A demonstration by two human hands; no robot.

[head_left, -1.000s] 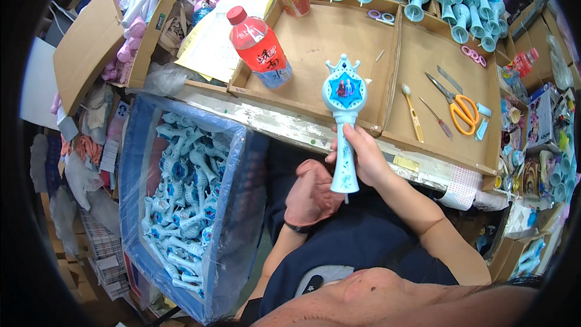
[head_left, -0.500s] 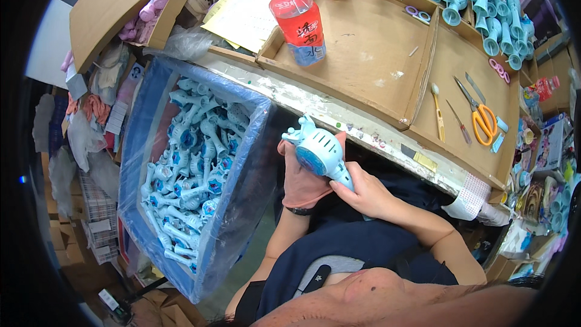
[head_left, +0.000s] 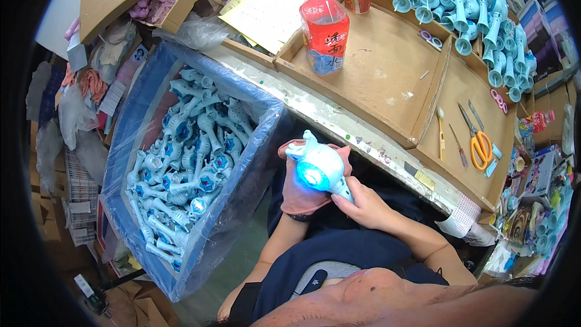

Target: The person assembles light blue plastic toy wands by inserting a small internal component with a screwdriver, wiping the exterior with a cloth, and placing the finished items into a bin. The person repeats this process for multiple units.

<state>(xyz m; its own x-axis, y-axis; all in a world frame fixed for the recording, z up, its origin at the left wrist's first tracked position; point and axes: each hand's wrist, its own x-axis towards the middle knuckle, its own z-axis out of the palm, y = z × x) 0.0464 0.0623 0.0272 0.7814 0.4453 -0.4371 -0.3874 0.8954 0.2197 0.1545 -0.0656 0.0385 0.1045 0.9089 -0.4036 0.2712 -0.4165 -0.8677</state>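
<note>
A light-blue plastic toy wand (head_left: 328,158) with a round head and small crown-like bumps on top is held in front of my body. Blue-white light glows from the disc on its head. My left hand (head_left: 301,195) cups the head from behind, its fingers partly hidden by the toy. Around the short handle, the fingers and thumb of my right hand (head_left: 369,206) are closed. Left of my hands, a blue bin (head_left: 245,163) lined with clear plastic holds many similar light-blue toys (head_left: 181,163).
Cardboard trays (head_left: 375,94) lie on the bench ahead, with a red-labelled bottle (head_left: 325,30), orange-handled scissors (head_left: 480,148), a brush (head_left: 440,136) and a screwdriver (head_left: 460,145). Light-blue trumpet-shaped parts (head_left: 460,15) are heaped at the far right. A cardboard box (head_left: 118,0) stands far left.
The disc on the toy's head was dark and now glows blue-white. The toy's head has turned slightly in my hands. The whole view has shifted a little.
</note>
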